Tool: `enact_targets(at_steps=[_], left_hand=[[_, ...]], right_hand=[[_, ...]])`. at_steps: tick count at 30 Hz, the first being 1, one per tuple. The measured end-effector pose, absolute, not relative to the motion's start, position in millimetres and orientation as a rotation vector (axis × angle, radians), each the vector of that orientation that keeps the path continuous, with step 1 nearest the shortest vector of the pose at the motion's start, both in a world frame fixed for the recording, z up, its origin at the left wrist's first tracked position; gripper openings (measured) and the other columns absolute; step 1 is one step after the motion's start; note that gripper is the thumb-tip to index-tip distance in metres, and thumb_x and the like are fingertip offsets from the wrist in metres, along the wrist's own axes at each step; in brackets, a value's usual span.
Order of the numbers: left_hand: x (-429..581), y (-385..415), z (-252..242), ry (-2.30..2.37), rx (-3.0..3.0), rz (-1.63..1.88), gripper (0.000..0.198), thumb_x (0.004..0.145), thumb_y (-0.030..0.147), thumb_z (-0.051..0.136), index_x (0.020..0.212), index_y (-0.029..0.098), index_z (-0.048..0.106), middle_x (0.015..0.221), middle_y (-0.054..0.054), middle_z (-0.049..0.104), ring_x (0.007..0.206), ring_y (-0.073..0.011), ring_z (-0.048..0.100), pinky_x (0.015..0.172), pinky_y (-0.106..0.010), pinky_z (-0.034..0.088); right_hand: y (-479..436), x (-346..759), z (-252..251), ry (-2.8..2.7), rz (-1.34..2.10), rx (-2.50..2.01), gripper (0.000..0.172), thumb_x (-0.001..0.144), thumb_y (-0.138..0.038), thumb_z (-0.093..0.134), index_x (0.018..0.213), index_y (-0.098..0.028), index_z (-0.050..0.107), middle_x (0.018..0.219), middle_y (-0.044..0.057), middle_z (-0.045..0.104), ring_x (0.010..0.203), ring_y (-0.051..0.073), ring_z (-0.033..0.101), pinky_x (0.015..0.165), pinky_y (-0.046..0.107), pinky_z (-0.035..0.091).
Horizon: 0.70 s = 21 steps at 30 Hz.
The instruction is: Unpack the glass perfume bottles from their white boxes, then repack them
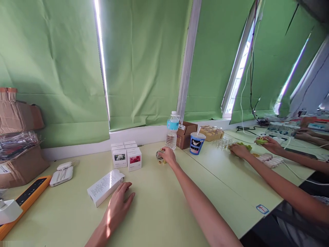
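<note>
One left hand (118, 202) spread, one right hand (168, 156) at the glinting piece (158, 155)

Nearest, your left hand holds nothing, fingers loosely apart, just beside the white carton (106, 187); contact is hard to tell. Farther out, your right fingers bunch narrow at that small piece on the pale-green table (154, 212), gold bits (159, 162) just below; whether they grip it, you cannot tell. To its left stand flower-picture boxes (134, 160); behind, a water bottle (171, 138), then green blinds (146, 68)!

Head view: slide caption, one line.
Right hand at a small round object near the bottle, left hand beside a white box.
</note>
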<state>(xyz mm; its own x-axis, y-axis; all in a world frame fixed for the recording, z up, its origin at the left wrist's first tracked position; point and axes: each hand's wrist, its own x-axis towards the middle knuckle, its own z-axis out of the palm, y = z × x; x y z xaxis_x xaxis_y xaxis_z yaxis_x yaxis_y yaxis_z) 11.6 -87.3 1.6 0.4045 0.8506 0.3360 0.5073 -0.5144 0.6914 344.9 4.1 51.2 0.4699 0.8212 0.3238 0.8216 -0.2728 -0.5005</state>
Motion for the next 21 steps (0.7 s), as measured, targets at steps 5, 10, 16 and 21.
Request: enact_targets(at_steps=[5,10,16,21], left_hand=[[12,-88,1,1.172,2.177,0.933,0.032,0.086,0.043,0.051,0.114,0.027,0.056,0.114,-0.005,0.065,0.106,-0.0233,0.062,0.087,-0.037,0.053],[11,-88,0,1.168,2.192,0.918,0.032,0.087,0.044,0.05,0.114,0.027,0.056,0.114,-0.004,0.065,0.107,-0.0225,0.062,0.087,-0.036,0.053],[11,-86,-1,1.181,2.218,0.879,0.034,0.088,0.045,0.049,0.115,0.026,0.054,0.116,-0.005,0.064,0.109,-0.0225,0.061,0.089,-0.037,0.052],[12,-87,1,1.196,2.216,0.835,0.034,0.09,0.044,0.046,0.119,0.027,0.051,0.121,-0.004,0.061,0.111,-0.0218,0.06,0.091,-0.037,0.051]], right_hand=[[9,347,49,-1.414,0.031,-2.098,0.033,0.088,-0.035,0.062,0.115,-0.015,0.06,0.114,0.009,0.062,0.102,0.022,0.06,0.086,0.038,0.05],[22,344,50,-1.46,0.052,-2.082,0.032,0.093,-0.032,0.056,0.12,-0.016,0.055,0.12,0.009,0.057,0.101,0.021,0.06,0.085,0.042,0.052],[25,345,57,-1.443,0.037,-2.072,0.038,0.09,-0.039,0.058,0.12,-0.015,0.057,0.121,0.011,0.059,0.108,0.023,0.058,0.089,0.038,0.049],[0,368,50,-1.413,0.078,-2.177,0.047,0.083,-0.048,0.064,0.115,-0.015,0.063,0.112,0.012,0.066,0.111,0.027,0.058,0.085,0.031,0.047]])
